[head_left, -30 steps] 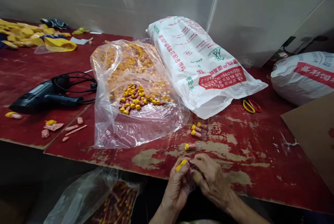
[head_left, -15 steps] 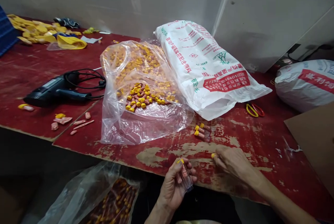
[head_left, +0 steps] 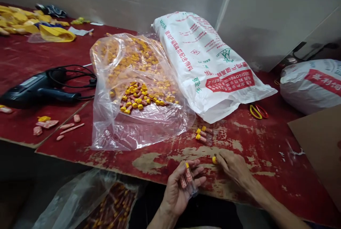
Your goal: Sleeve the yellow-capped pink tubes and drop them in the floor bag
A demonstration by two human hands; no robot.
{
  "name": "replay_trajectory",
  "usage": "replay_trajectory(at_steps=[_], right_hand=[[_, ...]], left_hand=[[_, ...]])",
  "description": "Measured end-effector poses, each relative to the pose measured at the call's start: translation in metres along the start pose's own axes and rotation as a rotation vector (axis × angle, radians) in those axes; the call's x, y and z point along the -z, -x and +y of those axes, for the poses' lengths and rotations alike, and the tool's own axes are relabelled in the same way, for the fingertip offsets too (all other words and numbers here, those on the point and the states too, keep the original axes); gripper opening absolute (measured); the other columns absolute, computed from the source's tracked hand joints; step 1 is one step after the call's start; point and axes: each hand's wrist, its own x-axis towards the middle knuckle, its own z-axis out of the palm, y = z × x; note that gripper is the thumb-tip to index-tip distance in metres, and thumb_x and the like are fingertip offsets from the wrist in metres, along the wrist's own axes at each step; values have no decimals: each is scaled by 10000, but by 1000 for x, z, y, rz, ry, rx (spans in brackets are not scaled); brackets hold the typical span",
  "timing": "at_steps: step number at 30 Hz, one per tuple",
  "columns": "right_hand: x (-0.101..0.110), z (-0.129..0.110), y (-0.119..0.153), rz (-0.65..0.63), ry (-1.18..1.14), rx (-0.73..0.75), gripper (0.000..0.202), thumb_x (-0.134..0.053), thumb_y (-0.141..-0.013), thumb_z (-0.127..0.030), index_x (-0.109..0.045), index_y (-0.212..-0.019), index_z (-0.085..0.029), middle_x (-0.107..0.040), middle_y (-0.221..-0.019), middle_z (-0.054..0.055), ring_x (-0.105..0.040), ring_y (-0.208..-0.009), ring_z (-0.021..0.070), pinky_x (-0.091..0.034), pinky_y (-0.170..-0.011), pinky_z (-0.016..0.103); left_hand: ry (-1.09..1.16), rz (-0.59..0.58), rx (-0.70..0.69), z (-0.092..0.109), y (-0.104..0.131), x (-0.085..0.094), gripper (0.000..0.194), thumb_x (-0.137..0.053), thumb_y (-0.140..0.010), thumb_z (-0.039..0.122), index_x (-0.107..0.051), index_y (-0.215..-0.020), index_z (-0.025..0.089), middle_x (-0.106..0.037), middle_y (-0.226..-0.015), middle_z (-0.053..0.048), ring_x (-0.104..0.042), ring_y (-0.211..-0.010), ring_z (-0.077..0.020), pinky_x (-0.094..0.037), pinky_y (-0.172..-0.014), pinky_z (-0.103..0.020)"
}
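The right hand (head_left: 232,168) has been parted from the left hand (head_left: 176,188), to its two o'clock: a yellow cap (head_left: 214,160) is pinched there, tubes (head_left: 189,176) are cradled in the left, so both are occupied! Three capped tubes (head_left: 203,134) are seen at one o'clock, on the desk (head_left: 149,163).

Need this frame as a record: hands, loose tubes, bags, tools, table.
left hand: holding clear tubes, pink contents
right hand: pinching a yellow-capped piece
loose tubes: small group, beyond the hands
clear bag: yellow-capped pieces inside
white sack: lying beside clear bag
tools: corded heat gun, yellow-and-red handles
table: red, worn
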Motion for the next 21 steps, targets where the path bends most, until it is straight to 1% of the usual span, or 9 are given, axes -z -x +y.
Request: replay_trajectory(at_steps=[2,4,7,10,12,14,16,20,21], right_hand=[[-7,-20,7,145,-232,11,343,-313,-959,-326,-595,-813,-198,-657,-718,28,-609,-623,144,-432,-582,242],[-13,-48,11,258,-373,98,298,-327,-961,-312,-599,-995,-194,-667,-864,53,-621,-746,150,-474,-664,251],[-16,-78,12,319,-345,321,296,-373,-937,-306,-585,-1112,-197,-627,-985,83,-593,-870,184,-485,-763,311],[-10,-70,4,403,-243,434,335,-349,-925,-308,-579,-1136,-187,-585,-1058,116,-560,-972,230,-469,-814,366],[-9,-51,-11,457,-81,340,367,-353,-918,-316,-567,-1168,-152,-568,-1109,160,-526,-1044,291,-437,-844,427],[-11,-33,-30,436,168,279,383,-363,-914,-353,-588,-1149,-150,-595,-1076,175,-535,-957,327,-420,-761,448],[-17,-22,-45,435,321,287,385,-357,-911,-374,-603,-1114,-159,-622,-1032,173,-534,-872,335,-394,-669,431],[-29,-19,-51,443,460,290,396,-373,-907,-408,-621,-1007,-116,-622,-865,178,-529,-764,303,-358,-606,377],[-31,-20,-49,433,465,285,385,-376,-910,-403,-623,-948,-110,-613,-818,168,-530,-746,284,-356,-605,358]], left_hand=[[36,-30,5,0,0,3,203,-596,-777,233,-687,-909,108,-670,-1092,-152,-624,-1020,-324,-504,-854,-473],[77,-38,-11,0,0,6,237,-583,-786,236,-676,-962,108,-682,-1056,-149,-643,-980,-293,-505,-850,-442],[145,-36,-70,3,3,10,247,-584,-782,221,-660,-995,123,-704,-931,-110,-671,-815,-205,-511,-817,-373],[151,-133,-130,11,14,19,284,-604,-748,228,-644,-1011,127,-694,-858,-96,-670,-735,-209,-524,-754,-396],[125,-206,-204,24,27,34,319,-607,-733,252,-636,-1024,124,-684,-862,-108,-669,-731,-236,-533,-695,-408],[113,-202,-338,44,45,59,335,-606,-726,265,-631,-1028,124,-678,-877,-116,-666,-729,-241,-538,-659,-401],[114,-71,-503,64,67,92,325,-607,-728,258,-630,-1023,126,-677,-875,-113,-661,-719,-230,-540,-650,-393],[145,483,-713,85,110,155,278,-649,-728,193,-635,-997,128,-665,-747,-86,-647,-654,-211,-537,-647,-393],[146,557,-733,85,116,165,280,-666,-726,181,-634,-999,130,-652,-712,-70,-647,-659,-212,-536,-662,-394]])
